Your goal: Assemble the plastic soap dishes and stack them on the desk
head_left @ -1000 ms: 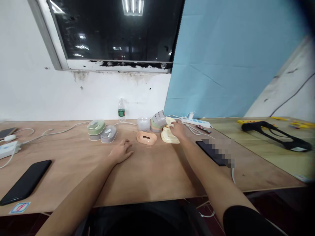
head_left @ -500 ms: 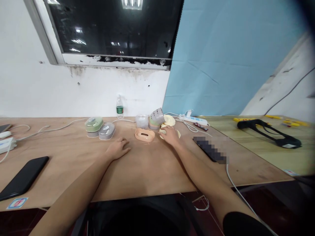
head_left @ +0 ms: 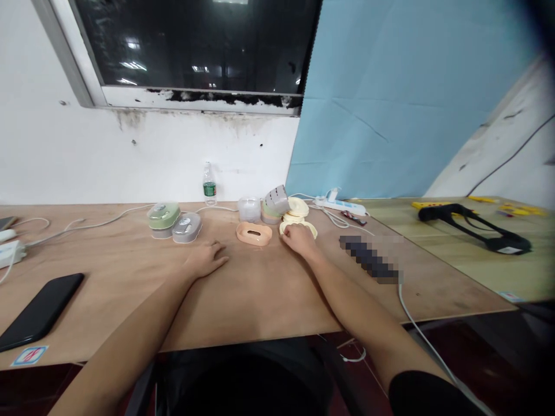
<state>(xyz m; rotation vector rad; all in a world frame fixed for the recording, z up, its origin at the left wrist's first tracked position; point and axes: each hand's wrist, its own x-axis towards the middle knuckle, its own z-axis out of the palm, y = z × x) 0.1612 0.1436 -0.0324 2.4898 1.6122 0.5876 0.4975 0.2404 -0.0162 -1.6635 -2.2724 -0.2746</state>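
My left hand [head_left: 208, 258] rests palm down on the wooden table, fingers loosely spread, holding nothing. An oval peach-coloured plastic tray [head_left: 254, 233] with a slot in its middle lies between my hands. My right hand [head_left: 299, 238] is closed, its curled fingers at a cream-coloured plastic piece [head_left: 311, 229], partly hidden beneath them. More cream-coloured pieces [head_left: 298, 206] are stacked just behind it. Left of these sit a clear plastic container [head_left: 249, 209] and grey slotted trays [head_left: 277, 199], tilted on a green and grey stack [head_left: 270, 216].
Beyond my left hand stand lidded oval boxes, green [head_left: 163, 214] and grey [head_left: 187, 227]. A water bottle [head_left: 209, 185] is by the wall. A black phone [head_left: 41, 309] lies left; a pixelated dark device [head_left: 368, 260] with a white cable and a power strip [head_left: 342, 205] lie right.
The fingers of my right hand have curled in at the cream-coloured piece. My left hand stays in place. The head view has tilted down slightly.
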